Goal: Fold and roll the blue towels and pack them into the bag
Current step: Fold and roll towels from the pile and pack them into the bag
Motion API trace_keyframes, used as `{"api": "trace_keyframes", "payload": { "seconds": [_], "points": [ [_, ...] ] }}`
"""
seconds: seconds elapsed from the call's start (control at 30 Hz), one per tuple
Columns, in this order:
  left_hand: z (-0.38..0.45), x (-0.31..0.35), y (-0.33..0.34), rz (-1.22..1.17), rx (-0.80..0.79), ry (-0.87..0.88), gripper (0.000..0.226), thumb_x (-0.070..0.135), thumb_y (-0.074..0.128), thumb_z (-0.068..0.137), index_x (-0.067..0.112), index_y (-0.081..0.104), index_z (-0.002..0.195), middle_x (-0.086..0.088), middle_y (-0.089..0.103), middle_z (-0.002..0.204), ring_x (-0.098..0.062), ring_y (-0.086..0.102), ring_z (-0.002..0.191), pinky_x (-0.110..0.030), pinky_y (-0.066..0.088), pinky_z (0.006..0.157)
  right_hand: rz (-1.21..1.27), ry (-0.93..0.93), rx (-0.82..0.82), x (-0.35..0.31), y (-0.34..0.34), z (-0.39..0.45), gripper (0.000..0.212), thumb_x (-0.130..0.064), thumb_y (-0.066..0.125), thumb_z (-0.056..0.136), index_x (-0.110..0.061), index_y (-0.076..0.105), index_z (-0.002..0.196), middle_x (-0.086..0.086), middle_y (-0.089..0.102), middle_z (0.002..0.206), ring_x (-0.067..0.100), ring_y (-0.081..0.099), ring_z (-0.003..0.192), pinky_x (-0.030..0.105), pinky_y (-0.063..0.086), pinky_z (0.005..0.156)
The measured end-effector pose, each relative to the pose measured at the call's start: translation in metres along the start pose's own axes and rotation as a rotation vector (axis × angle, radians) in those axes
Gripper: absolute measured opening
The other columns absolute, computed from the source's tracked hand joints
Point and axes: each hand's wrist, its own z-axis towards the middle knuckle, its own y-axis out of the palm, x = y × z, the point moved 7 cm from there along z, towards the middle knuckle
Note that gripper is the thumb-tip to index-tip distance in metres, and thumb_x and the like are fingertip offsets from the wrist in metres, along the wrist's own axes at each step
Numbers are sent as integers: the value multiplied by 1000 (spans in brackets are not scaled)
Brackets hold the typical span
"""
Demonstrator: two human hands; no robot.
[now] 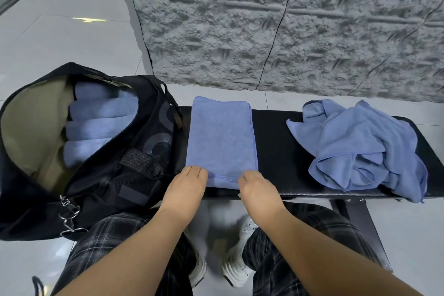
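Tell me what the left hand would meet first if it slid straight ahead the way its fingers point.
The left hand points away from the person, fingertips at the folded blue towel's near left corner. Going straight on, it would probably ride onto that towel first; the black bag lies just left.

Left hand [186, 187], right hand [258, 191]: knuckles up, side by side

A folded towel [221, 139] lies flat on the black desk [283, 151], its long side running away from the person. Both hands rest at its near edge: the left hand [186, 190] at the near left corner, the right hand [255, 190] at the near right corner, fingers on the hem. Left of the towel stands the open black bag [134, 175], with rolled towels [96, 127] stacked inside against its tan lining. A crumpled towel [360, 146] lies on the desk's right end, well apart from the folded one. Plaid trousers [120, 235] and white shoes [235, 269] show below.
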Motion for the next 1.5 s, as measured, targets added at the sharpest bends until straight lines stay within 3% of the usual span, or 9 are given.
{"api": "trace_keyframes", "payload": {
  "seconds": [0.17, 0.27, 0.43, 0.63, 0.77, 0.9, 1.13, 1.33, 1.5],
  "points": [
    [7, -8, -5, -40, 37, -54, 51, -6, 78, 23, 12, 65, 69, 1, 57, 59, -19, 56, 54, -23, 45, 47, 49, 47, 90, 8, -31, -2, 45, -3, 79, 45, -10, 60, 86, 5, 59, 84, 21, 57, 79, 25, 31, 61],
    [7, -13, -7, -92, -44, -137, 40, 4, 67, 67, 16, 64, 105, 0, 63, 93, -21, 56, 91, -28, 42, 72, 108, 78, -2, 15, -24, 0, 41, 6, 52, 76, -12, 50, 113, 4, 54, 114, 23, 48, 107, 26, 28, 75],
    [4, -20, 6, -215, -259, -159, 33, 10, 40, 91, 20, 55, 119, 0, 59, 110, -22, 47, 106, -29, 38, 89, 258, 157, -134, 24, -16, -1, 50, 10, 42, 78, -15, 47, 121, 2, 58, 119, 22, 52, 102, 29, 31, 81],
    [5, -17, -7, -266, -117, -190, 22, 5, 39, 88, 14, 43, 109, 0, 49, 91, -21, 44, 87, -29, 34, 72, 429, 235, -5, 27, -26, -4, 36, 5, 40, 87, -10, 45, 119, 8, 47, 113, 18, 35, 91, 32, 41, 85],
    [10, -14, -18, -83, 108, -73, 42, -9, 70, 49, 13, 54, 81, -5, 50, 83, -23, 44, 64, -29, 28, 52, 399, 211, 98, 28, -21, 4, 31, 10, 45, 81, -9, 52, 105, 3, 42, 109, 18, 38, 95, 27, 38, 69],
    [15, -3, -21, -6, 85, 27, 52, -15, 68, 27, 15, 60, 70, 0, 53, 73, -21, 49, 64, -27, 37, 48, 384, 193, 231, 32, -30, 6, 20, 3, 46, 87, -14, 54, 94, -5, 35, 89, 15, 34, 83, 26, 26, 58],
    [8, 14, -8, 50, 72, -4, 47, 19, 87, 40, 6, 64, 79, -7, 59, 74, -25, 59, 69, -33, 51, 59, 457, 220, 221, 34, -25, 12, 22, 5, 44, 86, -9, 57, 97, -3, 37, 89, 15, 38, 77, 17, 23, 49],
    [16, 18, -6, 181, 100, 12, 39, 0, 74, 39, 4, 66, 77, -9, 60, 67, -26, 59, 63, -34, 53, 64, 529, 160, 321, 25, -39, 5, 29, -26, 56, 87, -14, 56, 114, -1, 55, 109, 17, 49, 104, 25, 36, 85],
    [23, 9, -3, 157, 101, -31, 34, 0, 70, 46, 4, 64, 79, -8, 58, 67, -27, 58, 64, -40, 53, 68, 413, 102, 241, 16, -32, 8, 35, -19, 64, 86, -15, 56, 119, 2, 56, 114, 24, 51, 109, 32, 36, 90]
  ]
}}
